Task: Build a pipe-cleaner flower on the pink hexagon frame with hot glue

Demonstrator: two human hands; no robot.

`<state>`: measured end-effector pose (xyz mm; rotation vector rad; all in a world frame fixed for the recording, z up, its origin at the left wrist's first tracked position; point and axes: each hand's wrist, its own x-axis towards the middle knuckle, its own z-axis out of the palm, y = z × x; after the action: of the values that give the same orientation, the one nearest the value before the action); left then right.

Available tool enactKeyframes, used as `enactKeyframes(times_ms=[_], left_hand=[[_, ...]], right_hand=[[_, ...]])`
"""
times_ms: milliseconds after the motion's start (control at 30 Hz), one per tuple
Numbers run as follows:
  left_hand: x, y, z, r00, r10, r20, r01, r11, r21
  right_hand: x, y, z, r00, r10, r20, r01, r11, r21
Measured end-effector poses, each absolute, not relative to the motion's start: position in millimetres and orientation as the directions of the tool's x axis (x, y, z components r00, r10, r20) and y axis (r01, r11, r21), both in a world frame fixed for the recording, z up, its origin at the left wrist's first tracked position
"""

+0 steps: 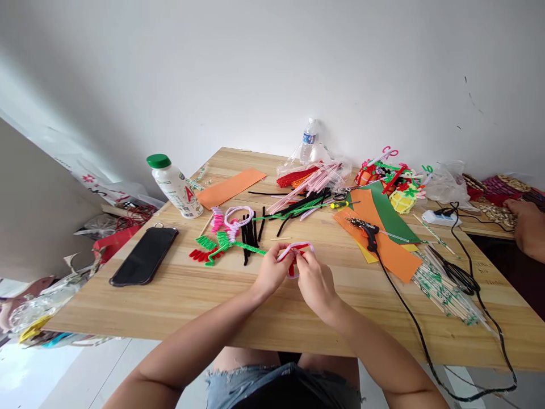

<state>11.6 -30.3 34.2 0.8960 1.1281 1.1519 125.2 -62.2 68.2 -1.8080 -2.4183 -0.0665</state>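
Observation:
My left hand (272,266) and my right hand (315,279) meet over the front middle of the table. Their fingers pinch a small loop of lilac and red pipe cleaners (303,246) from both sides; fingertips hide part of it. Just left of my left hand lies a green pipe-cleaner stem (249,247). A lilac pipe-cleaner ring (239,217), pink coiled pieces (217,218), green zigzag leaves (206,242) and a red zigzag piece (204,255) lie beyond it. Short black pipe cleaners (254,228) rest beside the ring.
A phone (143,257) and a green-capped bottle (174,186) stand left. Behind are pipe-cleaner bundles (326,177) and a water bottle (309,139). Right are a glue gun (368,232) with a trailing cord, orange paper (385,250) and wrapped sticks (445,289). Another person's hand (530,227) shows far right.

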Motion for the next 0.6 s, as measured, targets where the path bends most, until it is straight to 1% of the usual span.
enactKeyframes(times_ms=[67,200,267,433,533,600], left_hand=[[8.6,-29.9,39.2,0.094,0.968,-0.234,-0.258,0.251,0.933],[1.9,-26.7,47.0,0.304,0.920,-0.248,-0.399,0.359,0.844],[0.6,-25.3,47.3,0.339,0.908,-0.246,-0.419,0.379,0.825],[3.3,-24.0,40.9,0.191,0.950,-0.248,-0.338,0.301,0.892],[3.9,-23.8,37.5,0.166,0.963,-0.213,-0.275,0.252,0.928],[3.3,-23.9,36.4,0.128,0.978,-0.162,-0.219,0.187,0.958]], right_hand=[[125.1,-61.7,70.0,-0.279,0.954,0.106,0.959,0.282,-0.016],[126.3,-60.4,71.7,-0.311,0.943,0.116,0.950,0.312,0.012],[127.4,-59.6,71.4,-0.322,0.936,0.140,0.946,0.322,0.023],[130.4,-57.6,67.3,-0.346,0.910,0.230,0.938,0.341,0.061],[130.7,-56.6,63.6,-0.376,0.877,0.300,0.925,0.372,0.073],[130.4,-56.0,61.1,-0.389,0.853,0.347,0.919,0.387,0.077]])
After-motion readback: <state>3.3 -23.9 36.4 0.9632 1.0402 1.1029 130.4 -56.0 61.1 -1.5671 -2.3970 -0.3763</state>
